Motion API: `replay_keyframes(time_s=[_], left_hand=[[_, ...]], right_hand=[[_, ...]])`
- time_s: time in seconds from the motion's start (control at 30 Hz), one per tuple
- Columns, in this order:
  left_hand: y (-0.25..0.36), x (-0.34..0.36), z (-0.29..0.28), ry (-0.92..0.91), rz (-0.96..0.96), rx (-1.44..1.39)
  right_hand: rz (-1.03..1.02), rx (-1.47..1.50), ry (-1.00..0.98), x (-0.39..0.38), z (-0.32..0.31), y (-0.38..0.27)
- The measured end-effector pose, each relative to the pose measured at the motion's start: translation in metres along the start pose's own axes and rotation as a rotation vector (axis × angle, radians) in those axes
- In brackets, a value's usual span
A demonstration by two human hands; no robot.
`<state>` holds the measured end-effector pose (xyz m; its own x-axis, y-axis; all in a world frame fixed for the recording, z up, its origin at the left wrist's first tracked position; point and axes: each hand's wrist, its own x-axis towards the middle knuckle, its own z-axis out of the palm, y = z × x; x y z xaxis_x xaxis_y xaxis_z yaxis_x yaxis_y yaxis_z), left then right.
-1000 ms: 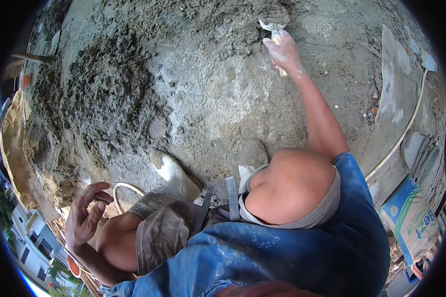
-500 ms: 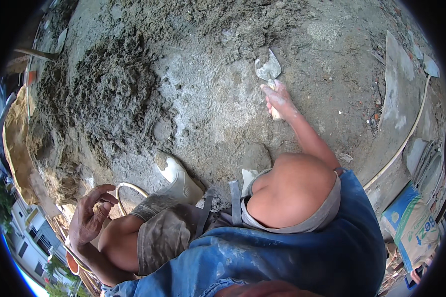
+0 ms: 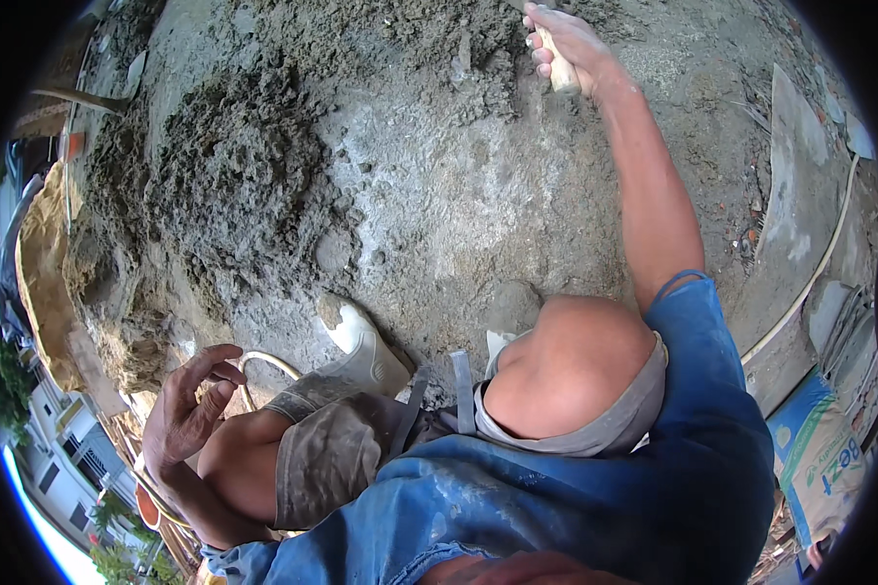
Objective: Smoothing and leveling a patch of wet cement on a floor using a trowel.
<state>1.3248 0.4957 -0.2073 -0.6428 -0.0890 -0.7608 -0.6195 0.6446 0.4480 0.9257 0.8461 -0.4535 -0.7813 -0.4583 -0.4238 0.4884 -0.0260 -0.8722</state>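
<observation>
Right out in front, at the far edge of view, right hand [image 3: 571, 44] around the trowel [image 3: 563, 76]. Over on the left, mortar heap [image 3: 244, 166] on the ground [image 3: 468, 210], ahead of left boot [image 3: 361, 341]; right boot [image 3: 513, 307] off to that boot's right. Back near the body, left hand [image 3: 187, 405] just outside left knee [image 3: 236, 453], with hose [image 3: 271, 361] between hand and left boot. Out right, board [image 3: 795, 161] on the ground, long pole [image 3: 815, 302] on its outer side, sack [image 3: 818, 453] behind both. Far left, past the heap, sand pile [image 3: 44, 263], wooden handle [image 3: 80, 98] ahead of it
</observation>
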Motion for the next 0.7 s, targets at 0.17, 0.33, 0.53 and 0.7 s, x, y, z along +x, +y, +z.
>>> replay_keyframes(time_s=[0.17, 0.33, 0.53, 0.7], left_hand=[[0.001, -0.020, -0.006, 0.026, -0.039, 0.002], [-0.028, -0.029, -0.004, 0.068, -0.032, -0.099], [-0.026, -0.011, -0.005, 0.017, -0.017, -0.103], [-0.020, -0.036, -0.005, 0.087, -0.005, -0.101]], right_hand=[[0.245, -0.062, -0.193, -0.031, 0.033, 0.053], [0.683, -0.304, -0.544, -0.124, 0.019, 0.181], [0.666, -0.555, -0.514, -0.050, -0.015, 0.131], [0.451, -0.545, -0.345, -0.010, -0.045, 0.074]])
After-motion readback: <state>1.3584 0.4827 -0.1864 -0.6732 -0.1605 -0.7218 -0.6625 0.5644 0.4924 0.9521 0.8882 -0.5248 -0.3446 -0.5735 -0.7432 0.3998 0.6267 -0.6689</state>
